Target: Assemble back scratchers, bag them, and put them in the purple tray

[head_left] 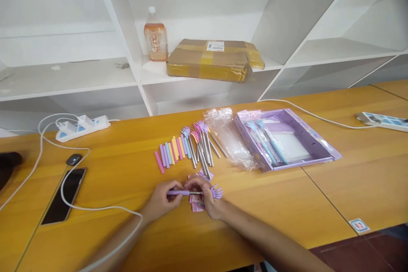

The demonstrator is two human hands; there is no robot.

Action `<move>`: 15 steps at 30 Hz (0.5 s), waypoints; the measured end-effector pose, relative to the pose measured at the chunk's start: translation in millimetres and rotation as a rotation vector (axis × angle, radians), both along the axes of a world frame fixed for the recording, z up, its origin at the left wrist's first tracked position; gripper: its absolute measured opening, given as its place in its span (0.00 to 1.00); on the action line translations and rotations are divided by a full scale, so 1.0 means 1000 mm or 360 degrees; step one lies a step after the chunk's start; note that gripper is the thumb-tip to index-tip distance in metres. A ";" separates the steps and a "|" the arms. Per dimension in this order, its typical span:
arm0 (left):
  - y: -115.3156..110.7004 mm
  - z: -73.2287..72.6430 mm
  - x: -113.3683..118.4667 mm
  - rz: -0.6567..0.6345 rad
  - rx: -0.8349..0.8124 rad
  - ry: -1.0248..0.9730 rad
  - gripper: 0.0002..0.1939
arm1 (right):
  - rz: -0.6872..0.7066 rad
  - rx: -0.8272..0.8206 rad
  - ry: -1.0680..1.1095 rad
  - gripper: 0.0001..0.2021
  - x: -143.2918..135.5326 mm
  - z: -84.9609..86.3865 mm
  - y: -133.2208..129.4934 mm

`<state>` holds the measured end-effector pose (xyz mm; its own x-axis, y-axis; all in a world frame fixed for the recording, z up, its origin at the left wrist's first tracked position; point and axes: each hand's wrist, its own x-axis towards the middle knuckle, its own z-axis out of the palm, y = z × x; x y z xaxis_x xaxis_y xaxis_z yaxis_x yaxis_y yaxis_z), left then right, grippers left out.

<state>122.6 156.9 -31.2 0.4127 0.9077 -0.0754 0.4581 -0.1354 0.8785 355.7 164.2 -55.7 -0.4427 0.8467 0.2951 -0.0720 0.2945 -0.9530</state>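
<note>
Between my hands is a purple back scratcher [195, 193], lying crosswise. My left hand [163, 199] grips its purple handle sleeve [178, 193]. Near the claw-shaped head, my right hand [205, 195] is closed around the metal rod. Small printed cards [196, 204] lie under the hands, partly covered. Beyond them rest several metal back scratcher rods [205, 148] with blue, purple, pink and orange claw heads. To their left, a row of coloured handle sleeves [172, 151] lies on the table.
A purple display box [321, 148] holds bagged blue back scratchers [270, 144]. Clear plastic bags [229, 136] lie beside it. On the left are a phone [65, 195], a power strip [83, 127] and a white cable [102, 208]. A taped carton [210, 59] and a bottle [156, 40] stand on the shelf.
</note>
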 end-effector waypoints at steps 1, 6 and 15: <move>0.000 0.000 0.000 -0.0003 0.0000 -0.0005 0.08 | -0.0012 -0.0002 -0.0005 0.33 0.000 0.000 0.000; 0.000 -0.001 0.001 0.0011 0.0017 0.0005 0.08 | 0.0012 0.0014 -0.0062 0.35 0.000 0.001 0.000; 0.002 -0.005 -0.003 0.0009 -0.0037 -0.0077 0.07 | 0.0008 0.0118 -0.0077 0.36 0.001 0.004 0.003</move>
<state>120.0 158.7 -36.4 0.4115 0.9082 -0.0767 0.4158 -0.1122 0.9025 356.9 167.5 -52.0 -0.4621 0.8210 0.3351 -0.0280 0.3642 -0.9309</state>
